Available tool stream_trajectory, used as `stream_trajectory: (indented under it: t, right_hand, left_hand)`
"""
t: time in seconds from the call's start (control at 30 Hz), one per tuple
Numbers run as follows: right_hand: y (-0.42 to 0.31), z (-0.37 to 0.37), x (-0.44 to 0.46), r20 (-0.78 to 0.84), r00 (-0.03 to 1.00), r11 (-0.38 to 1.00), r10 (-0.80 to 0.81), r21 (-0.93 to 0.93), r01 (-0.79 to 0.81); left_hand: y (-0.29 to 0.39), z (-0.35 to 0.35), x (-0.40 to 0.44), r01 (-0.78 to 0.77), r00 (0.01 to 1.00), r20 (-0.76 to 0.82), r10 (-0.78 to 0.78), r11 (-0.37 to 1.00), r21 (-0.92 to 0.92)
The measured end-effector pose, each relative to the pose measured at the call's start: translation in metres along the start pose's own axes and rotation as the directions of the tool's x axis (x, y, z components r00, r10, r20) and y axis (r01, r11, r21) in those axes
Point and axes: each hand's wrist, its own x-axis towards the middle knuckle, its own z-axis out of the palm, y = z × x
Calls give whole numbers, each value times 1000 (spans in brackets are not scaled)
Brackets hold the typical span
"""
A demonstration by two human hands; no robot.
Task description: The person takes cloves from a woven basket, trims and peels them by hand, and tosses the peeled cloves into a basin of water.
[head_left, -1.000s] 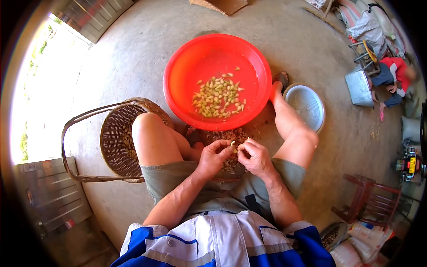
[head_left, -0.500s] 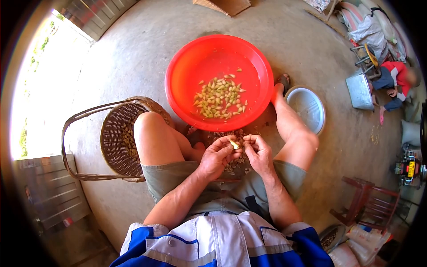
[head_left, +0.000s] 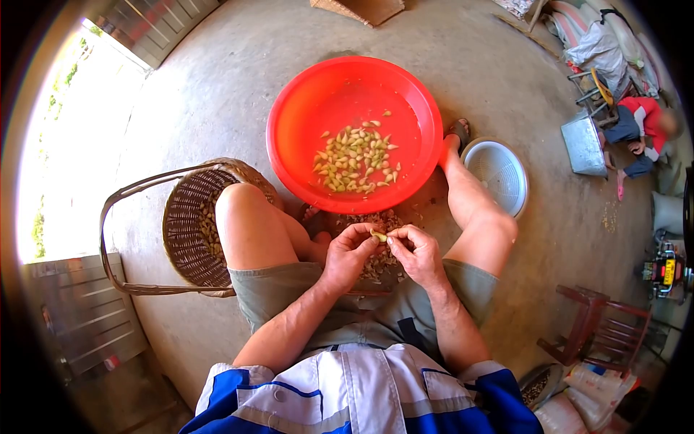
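Note:
Between my two hands is a small pale yellow-green bulb (head_left: pixel 379 236). My left hand (head_left: pixel 349 253) pinches its left end between thumb and fingers. The thumb and fingertips of my right hand (head_left: pixel 418 253) close on its right end. Just beyond my hands stands a red basin (head_left: pixel 289 137) with many peeled bulbs (head_left: pixel 354 155) lying together in it. Peelings (head_left: pixel 376 273) are scattered on the floor below my hands. A wicker basket (head_left: pixel 186 239) with a tall handle holds more bulbs beside my left knee.
A pale round strainer (head_left: pixel 497 173) lies beyond my right leg. At the right a person in red (head_left: pixel 647 123) sits by a metal tub (head_left: pixel 584 147). A wooden chair (head_left: pixel 596 325) and sacks (head_left: pixel 596 390) are at the lower right.
My right fingers have come in against the bulb's right end. The bulb has turned from slanting to nearly level in my left fingers.

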Motion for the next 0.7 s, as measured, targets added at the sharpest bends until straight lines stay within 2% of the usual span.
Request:
stream_trajectory:
  t: [0.07,0.17,0.27,0.33,0.47,0.53,0.57,0.63,0.67,0.7]
  right_hand:
    - [0,0,-1,-3,1000,1000,4,-31,-4]
    - [-8,-1,-1,20,997,996,78,35,-79]
    - [-9,1,1,0,1000,999,-11,-37,11]
    - [-5,2,-1,-5,999,999,39,10,-39]
    - [-9,5,2,-9,983,975,184,132,-181]
    - [7,9,4,-31,977,975,209,86,-206]
    - [15,10,3,-44,974,974,221,63,-218]
    - [11,11,4,29,982,967,184,-186,-176]
    - [22,15,1,71,995,966,71,-253,-51]
    - [27,17,-1,155,983,936,94,-350,-34]
  left_hand:
    - [-2,1,0,-49,999,-7,49,998,42]
    - [1,4,-2,-101,995,-16,103,988,113]
    - [0,3,-2,-132,990,-12,138,965,226]
    - [-1,-1,-1,-121,992,-2,126,958,260]
    - [3,1,0,-16,1000,5,15,999,31]
    - [3,2,2,41,999,-10,-42,995,-94]
    - [6,1,5,61,996,-63,-65,996,-68]
    - [14,0,14,101,980,-168,-104,995,-22]
    - [16,0,21,34,982,-186,-41,999,-43]
    - [24,0,27,8,985,-169,-14,999,-36]
